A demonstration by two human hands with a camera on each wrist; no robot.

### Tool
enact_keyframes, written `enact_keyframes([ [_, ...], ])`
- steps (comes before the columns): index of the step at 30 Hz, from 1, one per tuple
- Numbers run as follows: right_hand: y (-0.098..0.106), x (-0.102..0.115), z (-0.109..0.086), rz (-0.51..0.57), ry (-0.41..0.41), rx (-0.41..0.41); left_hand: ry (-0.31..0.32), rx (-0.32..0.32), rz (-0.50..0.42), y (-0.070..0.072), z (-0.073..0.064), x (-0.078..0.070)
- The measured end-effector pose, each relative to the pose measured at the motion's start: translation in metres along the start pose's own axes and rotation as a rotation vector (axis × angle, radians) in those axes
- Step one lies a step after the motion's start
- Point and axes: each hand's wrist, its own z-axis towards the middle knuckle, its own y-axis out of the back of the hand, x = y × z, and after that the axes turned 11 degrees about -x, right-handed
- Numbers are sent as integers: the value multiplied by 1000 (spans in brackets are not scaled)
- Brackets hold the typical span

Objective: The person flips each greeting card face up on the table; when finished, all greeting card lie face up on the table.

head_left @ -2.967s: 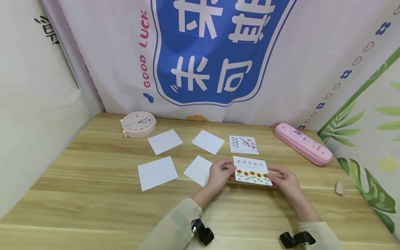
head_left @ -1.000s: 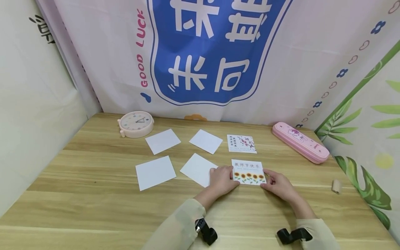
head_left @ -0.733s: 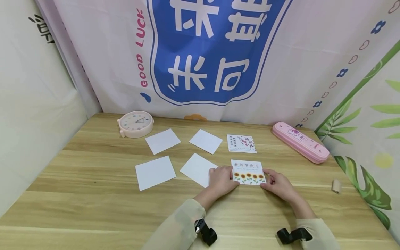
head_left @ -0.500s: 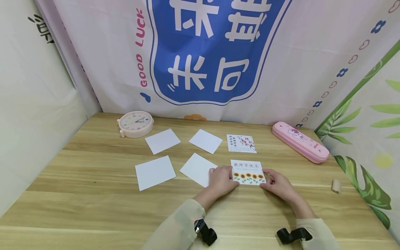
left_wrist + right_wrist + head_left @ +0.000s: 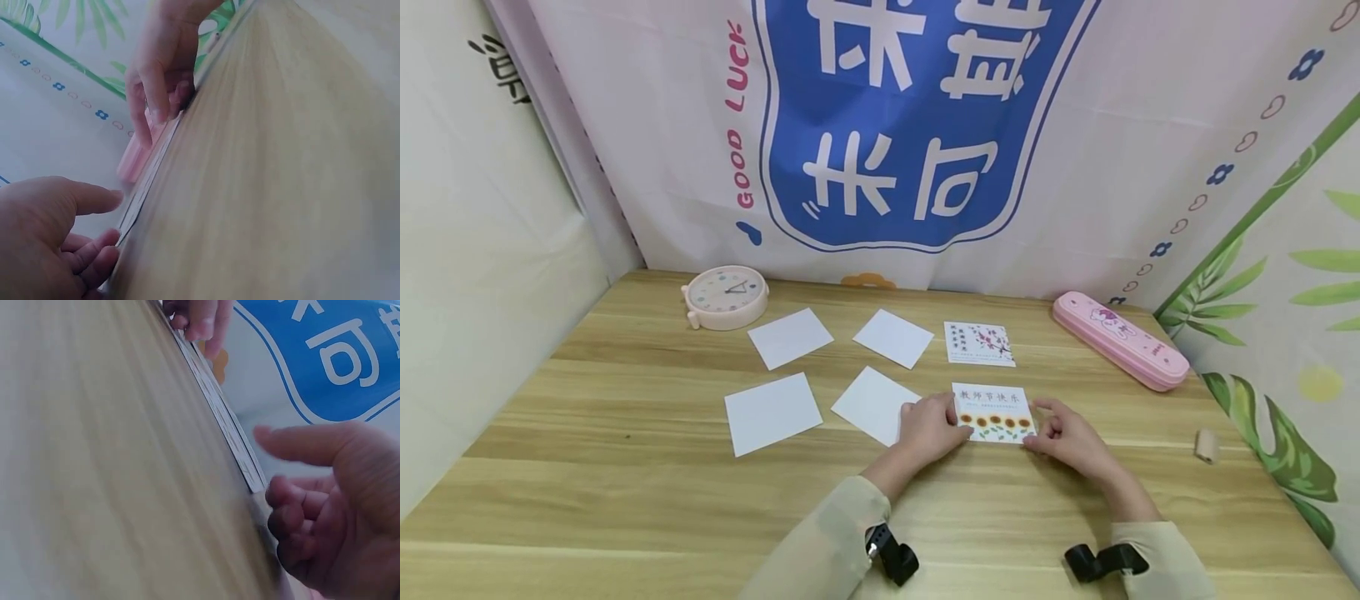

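A card printed with sunflowers and Chinese characters (image 5: pixel 991 407) lies flat on the wooden table. My left hand (image 5: pixel 931 428) is at its left edge, the thumb overlapping the lower left corner in the head view. At the right edge is my right hand (image 5: pixel 1069 438), thumb tip by the lower right corner and index finger extended. In the left wrist view, the thumb (image 5: pixel 100 199) stands apart from the bent fingers. The right wrist view likewise shows the thumb (image 5: pixel 300 442) raised off the card's end, with the other fingers loosely curled beside it.
Behind the sunflower card lies a blossom-printed card (image 5: pixel 979 344). Several blank white cards, one (image 5: pixel 773 414) nearest the left, lie left of the hands. A pink round clock (image 5: pixel 727 296), a pink pencil case (image 5: pixel 1120 340) and a small beige object (image 5: pixel 1207 446) stand farther out.
Three seconds ago both hands held the sunflower card raised and tilted. It has come down flat onto the table, and just now the fingers have loosened from its edges.
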Motion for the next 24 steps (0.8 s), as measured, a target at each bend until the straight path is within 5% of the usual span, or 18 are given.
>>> enact_keyframes([
  [7, 4, 29, 12, 88, 77, -1, 36, -55, -88, 21, 10, 7],
  [13, -5, 61, 32, 91, 93, 8, 150, -95, -188, 51, 25, 27],
  [24, -58, 98, 76, 262, 15, -43, 267, -206, -315, 91, 57, 70],
])
